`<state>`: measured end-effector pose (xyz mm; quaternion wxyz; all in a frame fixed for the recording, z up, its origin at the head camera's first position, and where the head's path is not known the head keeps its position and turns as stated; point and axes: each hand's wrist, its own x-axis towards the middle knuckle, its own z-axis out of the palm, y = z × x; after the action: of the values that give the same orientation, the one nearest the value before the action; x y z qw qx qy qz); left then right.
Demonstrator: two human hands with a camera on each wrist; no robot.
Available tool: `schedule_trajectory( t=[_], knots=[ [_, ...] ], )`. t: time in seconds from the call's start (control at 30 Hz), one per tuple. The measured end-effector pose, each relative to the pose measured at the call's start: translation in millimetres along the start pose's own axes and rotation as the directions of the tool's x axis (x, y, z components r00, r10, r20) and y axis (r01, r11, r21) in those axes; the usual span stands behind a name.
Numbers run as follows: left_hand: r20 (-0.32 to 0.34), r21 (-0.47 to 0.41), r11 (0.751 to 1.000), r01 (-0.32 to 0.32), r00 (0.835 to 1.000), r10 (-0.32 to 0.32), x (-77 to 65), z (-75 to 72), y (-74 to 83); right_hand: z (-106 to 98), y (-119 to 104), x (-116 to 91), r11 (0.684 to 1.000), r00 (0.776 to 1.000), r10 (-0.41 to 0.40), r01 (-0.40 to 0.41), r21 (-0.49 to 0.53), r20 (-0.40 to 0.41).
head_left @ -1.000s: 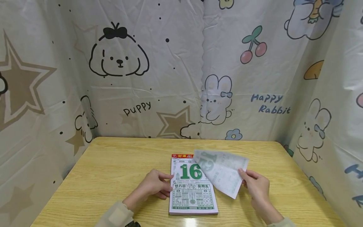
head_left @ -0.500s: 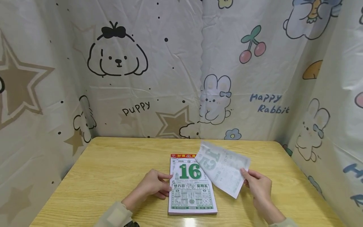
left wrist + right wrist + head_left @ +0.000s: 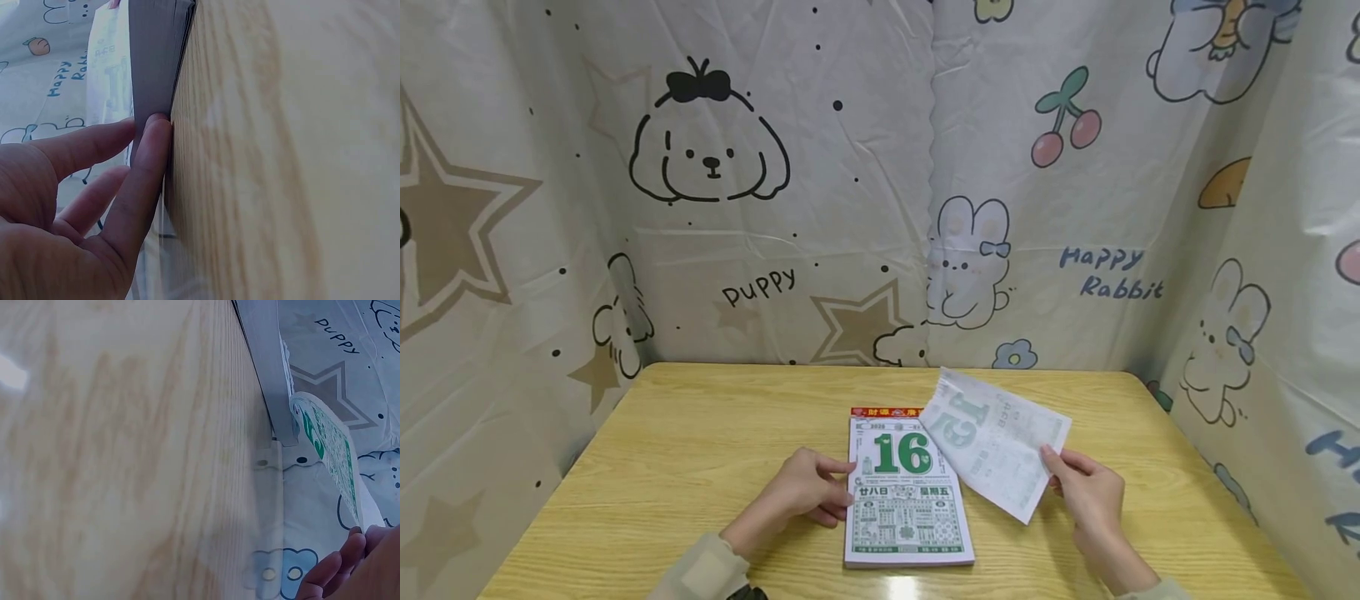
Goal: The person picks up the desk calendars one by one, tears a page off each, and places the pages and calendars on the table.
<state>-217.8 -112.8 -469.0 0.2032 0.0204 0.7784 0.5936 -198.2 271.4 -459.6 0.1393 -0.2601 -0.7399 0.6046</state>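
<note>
A thick tear-off calendar pad (image 3: 907, 521) lies flat on the table, showing a green 16 under a red header strip (image 3: 883, 412). My left hand (image 3: 807, 486) rests its fingertips against the pad's left edge. In the left wrist view the fingers (image 3: 140, 169) touch the side of the page stack (image 3: 156, 53). Over to the right, my right hand (image 3: 1092, 493) pinches the lower right edge of a lifted calendar page (image 3: 1000, 446), its reversed 15 showing through. That page slants over the pad's upper right corner; whether any of it is still attached there I cannot tell.
The pale wooden table (image 3: 700, 433) extends on both sides of the pad. A cream curtain (image 3: 850, 208) with cartoon prints hangs behind the table and along both sides.
My right hand has drawn the page slightly to the right, and its top edge has swung up and away from the pad's header. The left hand stays against the pad.
</note>
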Motion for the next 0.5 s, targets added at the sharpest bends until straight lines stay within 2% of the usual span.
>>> schedule_trajectory(
  t=[0.5],
  knots=[
    [-0.012, 0.0, 1.0, 0.007, 1.0, -0.007, -0.6, 0.7, 0.5, -9.2, 0.2, 3.5, 1.0, 1.0, 0.0, 0.0, -0.017, -0.01]
  ],
)
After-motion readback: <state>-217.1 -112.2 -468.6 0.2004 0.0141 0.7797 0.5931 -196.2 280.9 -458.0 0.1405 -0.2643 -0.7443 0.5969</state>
